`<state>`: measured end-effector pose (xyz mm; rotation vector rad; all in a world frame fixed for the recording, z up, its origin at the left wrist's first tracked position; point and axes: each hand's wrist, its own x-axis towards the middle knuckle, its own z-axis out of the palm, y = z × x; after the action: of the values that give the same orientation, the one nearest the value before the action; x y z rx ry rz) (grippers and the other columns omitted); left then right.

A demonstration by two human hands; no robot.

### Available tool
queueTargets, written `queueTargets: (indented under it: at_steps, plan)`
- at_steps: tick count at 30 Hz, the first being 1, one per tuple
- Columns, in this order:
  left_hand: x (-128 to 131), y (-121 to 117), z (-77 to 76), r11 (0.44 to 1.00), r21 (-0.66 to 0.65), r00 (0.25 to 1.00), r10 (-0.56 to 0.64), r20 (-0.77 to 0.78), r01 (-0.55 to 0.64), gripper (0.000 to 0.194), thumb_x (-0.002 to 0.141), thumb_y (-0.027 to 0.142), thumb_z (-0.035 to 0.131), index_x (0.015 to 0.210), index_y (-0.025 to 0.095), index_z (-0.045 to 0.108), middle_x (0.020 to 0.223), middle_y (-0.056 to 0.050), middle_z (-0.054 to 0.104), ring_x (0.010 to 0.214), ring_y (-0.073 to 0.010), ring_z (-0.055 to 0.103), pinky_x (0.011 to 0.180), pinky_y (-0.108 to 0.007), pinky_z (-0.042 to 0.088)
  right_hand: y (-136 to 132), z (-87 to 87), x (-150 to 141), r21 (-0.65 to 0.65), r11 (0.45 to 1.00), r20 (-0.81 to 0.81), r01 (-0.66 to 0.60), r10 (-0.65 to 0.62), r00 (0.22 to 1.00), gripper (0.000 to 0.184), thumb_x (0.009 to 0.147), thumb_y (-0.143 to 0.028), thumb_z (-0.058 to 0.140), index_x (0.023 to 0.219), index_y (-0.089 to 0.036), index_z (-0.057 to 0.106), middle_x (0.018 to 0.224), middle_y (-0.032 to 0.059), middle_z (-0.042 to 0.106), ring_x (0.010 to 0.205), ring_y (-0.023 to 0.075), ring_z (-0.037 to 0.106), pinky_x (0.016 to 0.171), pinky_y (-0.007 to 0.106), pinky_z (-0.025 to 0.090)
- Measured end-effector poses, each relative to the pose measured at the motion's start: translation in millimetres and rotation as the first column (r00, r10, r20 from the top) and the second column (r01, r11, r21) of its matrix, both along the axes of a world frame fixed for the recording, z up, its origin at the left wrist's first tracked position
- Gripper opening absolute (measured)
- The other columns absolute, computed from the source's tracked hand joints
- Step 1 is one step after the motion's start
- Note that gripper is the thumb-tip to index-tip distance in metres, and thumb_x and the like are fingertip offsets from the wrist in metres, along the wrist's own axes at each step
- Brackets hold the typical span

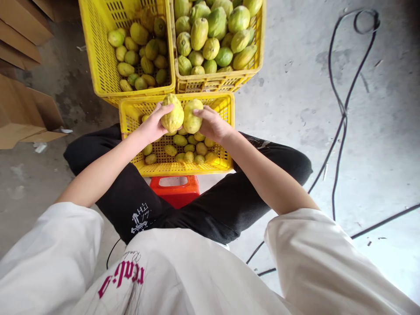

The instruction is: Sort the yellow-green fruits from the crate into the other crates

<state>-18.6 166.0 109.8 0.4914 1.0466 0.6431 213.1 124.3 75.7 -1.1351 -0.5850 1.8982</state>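
My left hand (155, 121) is closed around a ribbed yellow-green papaya (173, 114), thumb across its upper side. A second papaya (193, 116), slightly smaller in view, is gripped by my right hand (212, 124). Both fruits are held side by side, a narrow gap between them, above the near yellow crate (183, 168). Inside that crate lie several more yellow-green fruits (180, 140), partly hidden under my hands and forearms.
Beyond stand a left yellow crate (98, 65) and a right yellow crate (216, 81), both holding many similar fruits. A red stool (177, 192) is between my legs. Cardboard (26, 105) lies at left; a black cable (344, 111) loops over the floor at right.
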Motion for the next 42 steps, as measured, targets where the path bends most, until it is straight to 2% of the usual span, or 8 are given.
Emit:
queueTargets:
  at_steps: [3,8,14,19,22,25,33,42]
  plan:
    - [3,-3,2.3,0.999,-0.022,0.999,-0.029,0.027,0.03,0.059,0.114,0.038,0.08,0.17,0.027,0.066,0.158,-0.014,0.09,0.168,-0.0452,0.079,0.138,-0.065,0.07,-4,-4.6,-8,0.045,0.999,0.001,0.022,-0.022,1.0,0.081,0.082,-0.076,0.117,0.132,-0.037,0.065,0.147,0.0073,0.086,0.164,0.0433,0.075,0.134,0.067,0.072]
    - [8,-6,6.2,0.992,-0.071,0.993,-0.101,0.055,0.105,0.063,0.113,0.042,0.067,0.172,0.023,0.07,0.144,-0.014,0.093,0.15,-0.0443,0.09,0.124,-0.062,0.078,-1,-13.6,-15,0.001,0.999,0.006,0.041,-0.041,0.999,0.072,0.092,-0.083,0.108,0.133,-0.039,0.069,0.144,0.0049,0.087,0.163,0.04,0.074,0.129,0.061,0.075]
    - [5,1,9.1,0.991,-0.12,0.997,-0.06,0.056,0.066,0.068,0.11,0.028,0.05,0.175,0.02,0.065,0.148,-0.015,0.091,0.148,-0.0448,0.09,0.121,-0.065,0.078,3,-12.9,-9,-0.068,0.996,0.011,0.063,-0.062,0.998,0.065,0.1,-0.086,0.097,0.132,-0.035,0.074,0.147,0.0077,0.09,0.164,0.0402,0.075,0.139,0.058,0.07]
    - [-1,2,1.2,0.991,-0.129,0.999,-0.032,0.021,0.034,0.063,0.111,0.041,0.077,0.17,0.021,0.07,0.138,-0.014,0.095,0.134,-0.0393,0.096,0.111,-0.051,0.082,4,-1.9,-11,-0.114,0.99,0.003,0.084,-0.084,0.996,0.05,0.113,-0.077,0.085,0.138,-0.034,0.078,0.148,0.0083,0.091,0.165,0.0412,0.077,0.133,0.065,0.074]
    - [-3,2,-0.3,0.993,-0.12,1.0,-0.018,0.006,0.019,0.068,0.106,0.05,0.094,0.164,0.021,0.074,0.124,-0.012,0.097,0.117,-0.0362,0.099,0.096,-0.042,0.083,2,8.1,-14,-0.095,0.994,-0.022,0.051,-0.054,0.998,0.047,0.111,-0.069,0.091,0.137,-0.032,0.078,0.148,0.0105,0.091,0.164,0.0422,0.079,0.133,0.068,0.075]
    - [-4,1,1.4,0.987,-0.151,0.998,-0.06,0.007,0.06,0.071,0.106,0.058,0.095,0.163,0.021,0.076,0.115,-0.011,0.096,0.107,-0.036,0.1,0.086,-0.04,0.082,-1,13.4,-14,-0.074,0.997,-0.04,0.009,-0.012,0.999,0.048,0.105,-0.061,0.099,0.134,-0.03,0.077,0.143,0.0123,0.092,0.157,0.0442,0.082,0.134,0.069,0.075]
    - [2,0,6.0,0.976,-0.155,0.986,-0.138,0.089,0.151,0.059,0.118,0.055,0.061,0.164,0.022,0.076,0.129,-0.013,0.097,0.128,-0.0409,0.098,0.111,-0.057,0.083,-4,0.4,-7,-0.065,0.996,0.017,0.064,-0.063,0.998,0.079,0.078,-0.054,0.115,0.137,-0.04,0.064,0.143,0.0021,0.087,0.145,0.0406,0.085,0.119,0.068,0.082]
    - [0,-2,1.4,0.99,-0.128,0.995,-0.043,0.091,0.055,0.056,0.111,0.042,0.062,0.161,0.022,0.076,0.134,-0.015,0.096,0.142,-0.0428,0.093,0.119,-0.058,0.081,0,11.7,-9,-0.09,0.996,-0.007,-0.005,0.005,1.0,0.064,0.084,-0.067,0.093,0.138,-0.039,0.072,0.139,0.0073,0.09,0.15,0.0482,0.081,0.125,0.076,0.076]
